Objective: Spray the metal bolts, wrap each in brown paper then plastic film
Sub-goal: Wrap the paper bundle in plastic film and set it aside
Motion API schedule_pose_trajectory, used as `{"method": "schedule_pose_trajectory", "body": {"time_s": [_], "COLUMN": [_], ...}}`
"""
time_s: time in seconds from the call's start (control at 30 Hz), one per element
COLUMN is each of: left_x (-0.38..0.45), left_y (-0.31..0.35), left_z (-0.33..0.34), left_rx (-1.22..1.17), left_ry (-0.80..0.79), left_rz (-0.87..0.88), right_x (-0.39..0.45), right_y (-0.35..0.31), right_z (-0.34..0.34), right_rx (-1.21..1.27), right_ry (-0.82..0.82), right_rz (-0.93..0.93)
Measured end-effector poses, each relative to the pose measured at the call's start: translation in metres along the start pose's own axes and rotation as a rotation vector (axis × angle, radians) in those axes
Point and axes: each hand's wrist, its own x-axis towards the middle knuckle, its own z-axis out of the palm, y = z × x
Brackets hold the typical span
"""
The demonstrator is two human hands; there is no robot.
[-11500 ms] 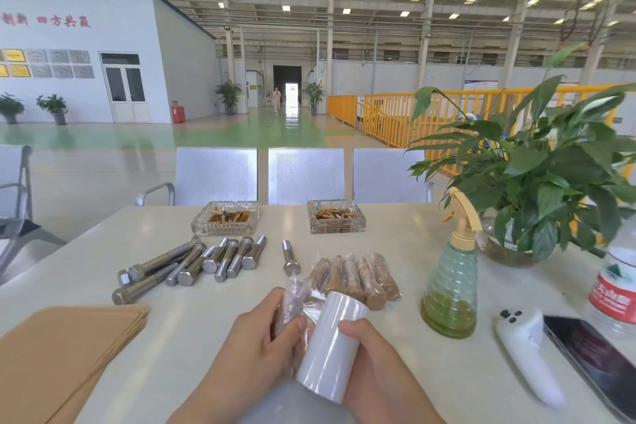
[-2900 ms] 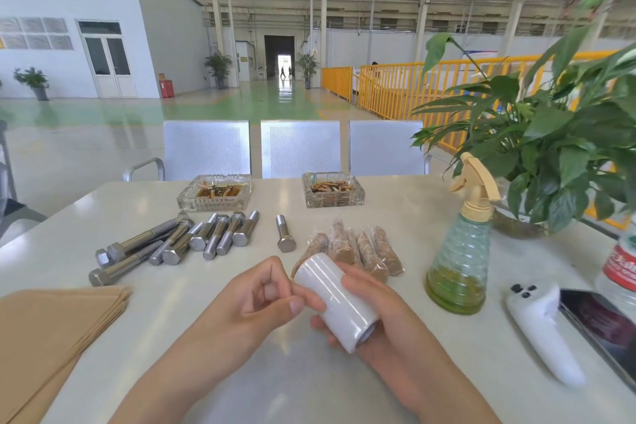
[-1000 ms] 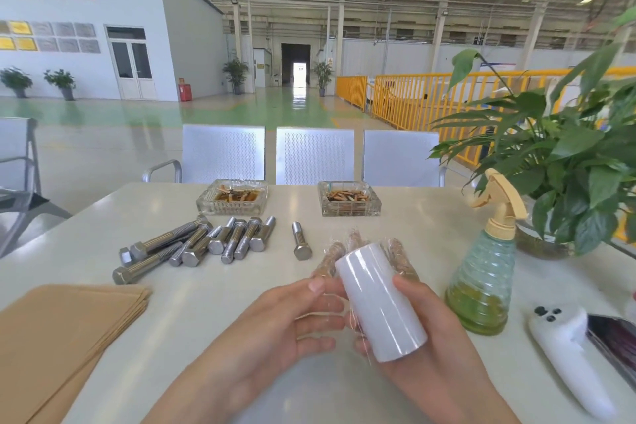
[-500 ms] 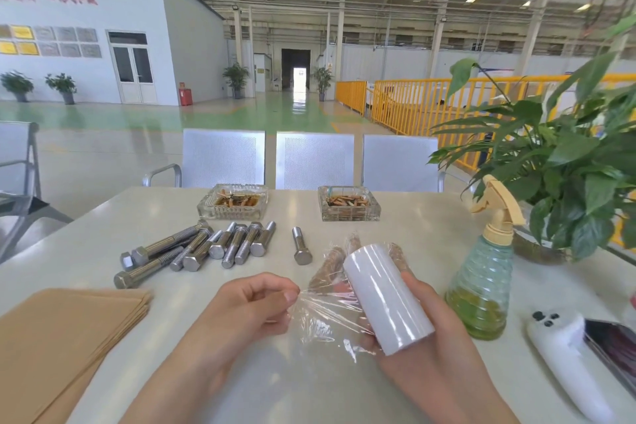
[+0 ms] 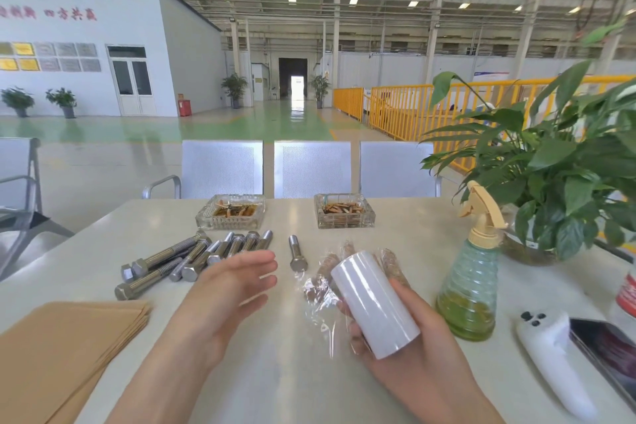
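Your right hand [image 5: 406, 330] grips the white film roll [image 5: 373, 303], tilted, a crinkled clear tail of film [image 5: 318, 299] hanging off its left side. The roll hides most of the wrapped bolts [image 5: 390, 260] lying behind it on the table [image 5: 395, 237]. Your left hand [image 5: 229, 289] hovers spread and slightly blurred, holding nothing. Brown paper sheets [image 5: 65, 344] run off the left edge. Farther back lie bare metal bolts [image 5: 192, 258].

White plastic film roll [image 5: 375, 303] tilted, loose clear flap [image 5: 318, 299] hanging, bare metal bolts [image 5: 192, 262] clustered left, wrapped bolts [image 5: 390, 263] behind roll, brown paper stack [image 5: 65, 348] near-left
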Motion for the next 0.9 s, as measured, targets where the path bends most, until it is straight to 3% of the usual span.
{"method": "schedule_pose_trajectory", "body": {"time_s": [0.07, 0.13, 0.17, 0.27, 0.37, 0.47, 0.53, 0.73, 0.9], "left_x": [-0.009, -0.021, -0.024, -0.022, -0.020, -0.014, -0.012, -0.019, -0.030], "left_y": [0.005, 0.016, 0.023, 0.039, 0.047, 0.049, 0.049, 0.031, 0.000], "left_z": [0.006, 0.015, 0.020, 0.036, 0.046, 0.042, 0.036, 0.026, 0.022], "left_rx": [0.411, 0.705, 0.824, 1.149, 1.317, 1.236, 1.083, 0.594, 0.317], "left_ry": [-0.053, -0.308, -0.424, -0.674, -0.650, -0.523, -0.429, -0.219, -0.194], "left_rz": [0.379, 0.729, 0.804, 0.815, 0.735, 0.702, 0.642, 0.185, -0.109], "right_x": [0.001, 0.001, 0.002, 0.004, 0.003, 0.003, 0.002, -0.007, -0.011], "right_y": [0.000, 0.001, 0.002, 0.004, -0.001, -0.013, -0.020, -0.006, 0.010], "right_z": [0.002, 0.007, 0.010, 0.018, 0.024, 0.019, 0.013, 0.025, 0.030], "right_rx": [0.000, -0.058, -0.092, -0.148, -0.196, -0.194, -0.356, -0.810, -0.679], "right_ry": [0.004, -0.009, -0.015, -0.010, -0.031, -0.101, -0.119, 0.020, 0.165], "right_rz": [0.014, 0.048, 0.064, 0.105, 0.120, 0.140, 0.109, -0.055, -0.101]}}
